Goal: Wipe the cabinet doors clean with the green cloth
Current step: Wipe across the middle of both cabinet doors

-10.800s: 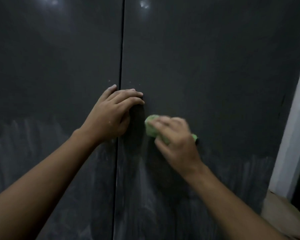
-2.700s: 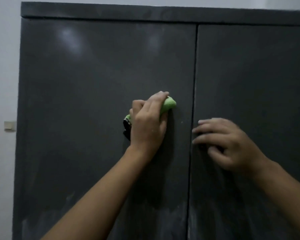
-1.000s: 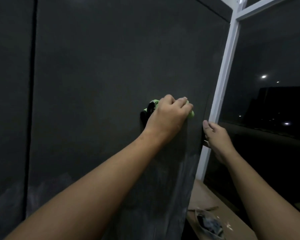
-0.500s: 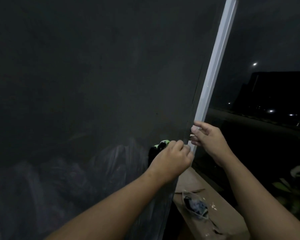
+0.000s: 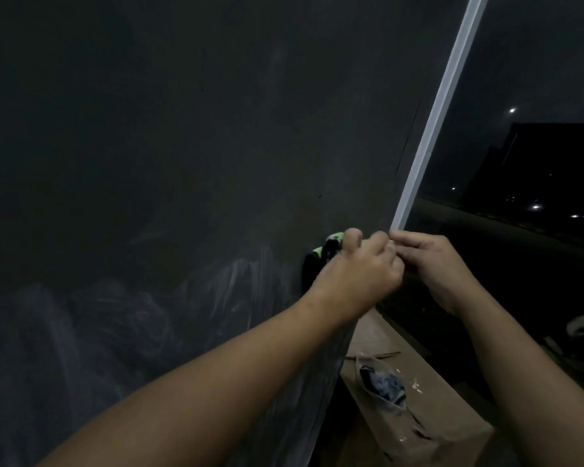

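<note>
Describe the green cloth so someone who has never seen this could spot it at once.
Start at the big dark cabinet door on the left and follow it to its right edge, beside the white window frame. There the left hand grips the cloth against the door: the only bright green thing, peeking out beside its fingers.

White window frame (image 5: 432,129), night outside, wooden sill (image 5: 452,412)
</note>
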Action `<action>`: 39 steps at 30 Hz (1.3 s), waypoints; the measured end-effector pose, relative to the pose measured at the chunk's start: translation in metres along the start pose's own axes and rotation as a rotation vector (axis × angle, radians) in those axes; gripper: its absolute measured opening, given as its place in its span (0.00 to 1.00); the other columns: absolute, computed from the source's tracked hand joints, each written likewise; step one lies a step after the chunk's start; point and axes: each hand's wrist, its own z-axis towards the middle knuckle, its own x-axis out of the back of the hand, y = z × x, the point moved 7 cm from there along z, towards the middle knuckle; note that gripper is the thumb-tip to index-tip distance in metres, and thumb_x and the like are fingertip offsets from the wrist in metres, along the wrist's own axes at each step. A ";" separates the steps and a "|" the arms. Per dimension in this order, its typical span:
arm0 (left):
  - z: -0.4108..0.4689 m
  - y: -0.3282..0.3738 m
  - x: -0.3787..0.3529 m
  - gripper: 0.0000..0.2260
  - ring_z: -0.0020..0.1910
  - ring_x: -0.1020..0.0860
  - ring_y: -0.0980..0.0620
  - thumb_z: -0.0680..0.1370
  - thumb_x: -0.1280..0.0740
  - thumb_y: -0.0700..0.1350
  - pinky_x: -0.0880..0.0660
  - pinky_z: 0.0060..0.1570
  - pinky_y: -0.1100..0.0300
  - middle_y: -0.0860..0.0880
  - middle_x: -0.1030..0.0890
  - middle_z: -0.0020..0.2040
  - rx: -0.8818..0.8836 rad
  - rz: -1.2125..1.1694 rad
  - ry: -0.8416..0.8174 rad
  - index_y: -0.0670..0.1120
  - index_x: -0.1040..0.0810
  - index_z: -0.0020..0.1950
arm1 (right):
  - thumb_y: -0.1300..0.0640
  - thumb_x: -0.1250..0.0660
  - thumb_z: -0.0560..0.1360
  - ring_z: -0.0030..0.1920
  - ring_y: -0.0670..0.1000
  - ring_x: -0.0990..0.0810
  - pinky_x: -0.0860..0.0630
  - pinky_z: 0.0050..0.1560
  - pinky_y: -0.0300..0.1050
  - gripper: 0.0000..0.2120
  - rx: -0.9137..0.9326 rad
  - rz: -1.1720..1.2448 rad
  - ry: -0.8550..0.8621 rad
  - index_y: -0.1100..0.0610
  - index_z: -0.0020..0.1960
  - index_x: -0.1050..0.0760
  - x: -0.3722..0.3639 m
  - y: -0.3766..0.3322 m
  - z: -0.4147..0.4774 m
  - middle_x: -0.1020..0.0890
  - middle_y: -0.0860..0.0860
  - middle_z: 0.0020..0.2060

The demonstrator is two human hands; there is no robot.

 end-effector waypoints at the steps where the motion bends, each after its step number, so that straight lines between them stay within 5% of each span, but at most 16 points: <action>1: -0.003 0.011 -0.010 0.10 0.51 0.24 0.51 0.70 0.33 0.42 0.37 0.47 0.52 0.53 0.18 0.49 -0.045 0.002 -0.041 0.53 0.18 0.48 | 0.66 0.38 0.81 0.52 0.48 0.15 0.20 0.51 0.41 0.16 -0.022 0.009 0.018 0.59 0.67 0.23 0.002 0.000 0.001 0.16 0.53 0.55; 5: -0.020 0.029 -0.027 0.07 0.49 0.25 0.52 0.64 0.25 0.46 0.39 0.45 0.52 0.55 0.19 0.41 -0.083 -0.058 -0.128 0.53 0.19 0.41 | 0.66 0.38 0.81 0.49 0.47 0.14 0.20 0.55 0.45 0.16 -0.006 -0.035 0.042 0.57 0.67 0.24 -0.002 -0.010 -0.005 0.16 0.52 0.52; 8: -0.027 0.014 -0.016 0.09 0.51 0.27 0.50 0.66 0.24 0.47 0.40 0.46 0.51 0.56 0.19 0.45 0.020 -0.093 -0.112 0.55 0.19 0.44 | 0.65 0.37 0.81 0.52 0.46 0.16 0.20 0.57 0.45 0.17 0.086 -0.157 0.117 0.55 0.67 0.24 -0.004 -0.020 -0.013 0.16 0.52 0.55; 12: -0.015 -0.035 0.030 0.13 0.49 0.27 0.46 0.72 0.27 0.45 0.34 0.40 0.52 0.50 0.18 0.58 0.215 -0.155 0.096 0.50 0.17 0.56 | 0.67 0.36 0.78 0.53 0.39 0.20 0.21 0.56 0.40 0.18 0.342 -0.179 0.314 0.48 0.62 0.23 0.000 -0.049 -0.051 0.18 0.43 0.52; 15: 0.004 -0.076 0.067 0.11 0.46 0.31 0.47 0.77 0.31 0.45 0.33 0.40 0.55 0.47 0.18 0.59 0.330 -0.256 0.277 0.47 0.18 0.59 | 0.65 0.34 0.77 0.61 0.37 0.24 0.25 0.67 0.46 0.21 0.549 -0.141 0.186 0.44 0.64 0.26 -0.020 -0.071 -0.075 0.21 0.36 0.56; 17: 0.014 -0.097 0.087 0.10 0.46 0.32 0.51 0.79 0.33 0.44 0.34 0.45 0.65 0.50 0.16 0.56 0.412 -0.339 0.342 0.47 0.18 0.58 | 0.58 0.32 0.78 0.70 0.37 0.31 0.33 0.74 0.55 0.29 0.587 -0.126 0.018 0.41 0.73 0.36 -0.044 -0.086 -0.077 0.28 0.31 0.65; 19: 0.022 -0.112 0.101 0.10 0.48 0.33 0.53 0.81 0.36 0.45 0.38 0.45 0.71 0.54 0.17 0.53 0.458 -0.377 0.354 0.47 0.19 0.59 | 0.48 0.32 0.76 0.80 0.42 0.50 0.48 0.80 0.60 0.39 0.605 -0.185 -0.098 0.41 0.79 0.51 -0.068 -0.104 -0.075 0.44 0.32 0.76; 23: 0.025 -0.135 0.110 0.15 0.56 0.27 0.50 0.79 0.34 0.47 0.42 0.57 0.72 0.54 0.19 0.60 0.395 -0.457 0.194 0.47 0.22 0.66 | 0.48 0.32 0.77 0.78 0.46 0.68 0.56 0.80 0.54 0.50 0.557 -0.160 -0.164 0.39 0.76 0.73 -0.100 -0.126 -0.070 0.64 0.45 0.80; 28: -0.009 -0.152 0.130 0.24 0.62 0.35 0.56 0.83 0.37 0.46 0.42 0.60 0.78 0.62 0.28 0.63 0.370 -0.635 -0.067 0.50 0.38 0.78 | 0.39 0.36 0.70 0.79 0.46 0.67 0.57 0.79 0.49 0.51 0.697 -0.020 -0.058 0.43 0.80 0.66 -0.120 -0.154 -0.076 0.58 0.49 0.82; 32: -0.042 -0.183 0.165 0.17 0.58 0.34 0.55 0.83 0.39 0.47 0.40 0.56 0.78 0.64 0.28 0.68 0.437 -0.609 -0.033 0.54 0.27 0.72 | 0.36 0.34 0.73 0.80 0.54 0.67 0.56 0.79 0.55 0.52 0.804 -0.168 0.064 0.48 0.81 0.66 -0.139 -0.185 -0.064 0.55 0.54 0.82; 36: -0.071 -0.200 0.202 0.19 0.55 0.35 0.56 0.74 0.38 0.45 0.38 0.56 0.71 0.64 0.22 0.61 0.414 -0.372 0.022 0.61 0.22 0.62 | 0.60 0.33 0.76 0.79 0.67 0.49 0.42 0.77 0.65 0.39 0.947 -0.288 0.373 0.57 0.82 0.48 -0.115 -0.216 -0.033 0.43 0.64 0.79; 39: -0.091 -0.210 0.219 0.20 0.57 0.38 0.57 0.73 0.37 0.46 0.35 0.60 0.55 0.64 0.24 0.61 0.445 -0.165 0.039 0.61 0.23 0.63 | 0.67 0.36 0.71 0.71 0.64 0.31 0.30 0.69 0.52 0.33 0.996 -0.096 0.577 0.57 0.76 0.32 -0.076 -0.238 -0.009 0.27 0.61 0.71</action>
